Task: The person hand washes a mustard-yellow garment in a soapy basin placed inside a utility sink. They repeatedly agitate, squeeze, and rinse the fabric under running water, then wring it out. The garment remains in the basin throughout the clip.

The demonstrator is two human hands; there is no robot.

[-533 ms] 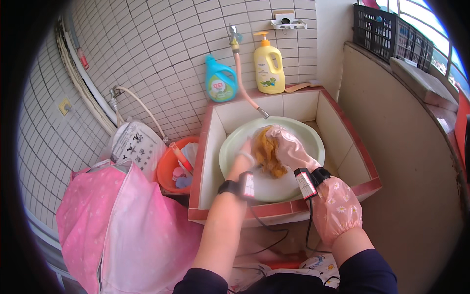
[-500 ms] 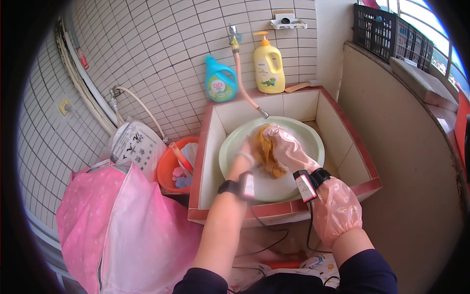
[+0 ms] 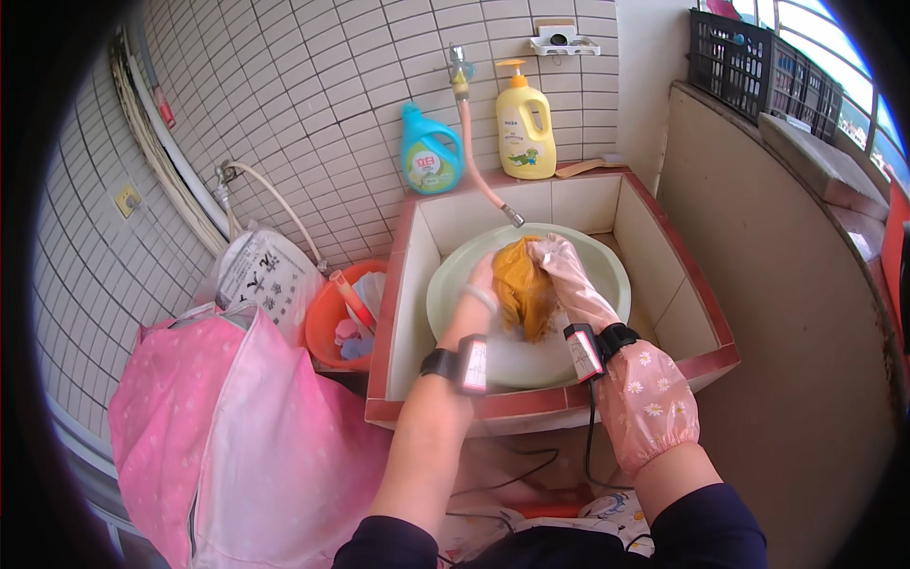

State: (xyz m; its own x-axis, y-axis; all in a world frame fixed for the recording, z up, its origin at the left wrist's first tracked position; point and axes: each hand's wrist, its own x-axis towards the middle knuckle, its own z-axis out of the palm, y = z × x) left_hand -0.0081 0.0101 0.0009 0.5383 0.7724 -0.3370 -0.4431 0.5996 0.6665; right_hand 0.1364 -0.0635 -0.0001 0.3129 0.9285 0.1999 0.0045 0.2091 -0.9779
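Observation:
A wet mustard-yellow cloth [image 3: 520,289] hangs bunched between my hands, its lower end down in the cloudy, sudsy water of a pale green basin [image 3: 453,275]. Bare and partly blurred, my left hand [image 3: 482,275] grips the cloth's left side; its fingertips are hidden behind the fabric. My right hand [image 3: 561,261], in a long pink glove with a flowered cuff, is closed on the upper right of the cloth. Each wrist carries a black strap with a small white-labelled box.
The basin stands in a tiled sink [image 3: 678,275] with a red-brown rim. Above it hangs a pink hose [image 3: 471,152] with a metal end. A blue bottle [image 3: 429,156] and yellow pump bottle [image 3: 527,133] stand behind. At left are an orange bucket [image 3: 322,327] and a pink cover [image 3: 256,427].
The cloth has been lifted and spread, its upper part now facing up between my hands. My gloved right hand has turned more upright; my left has risen slightly.

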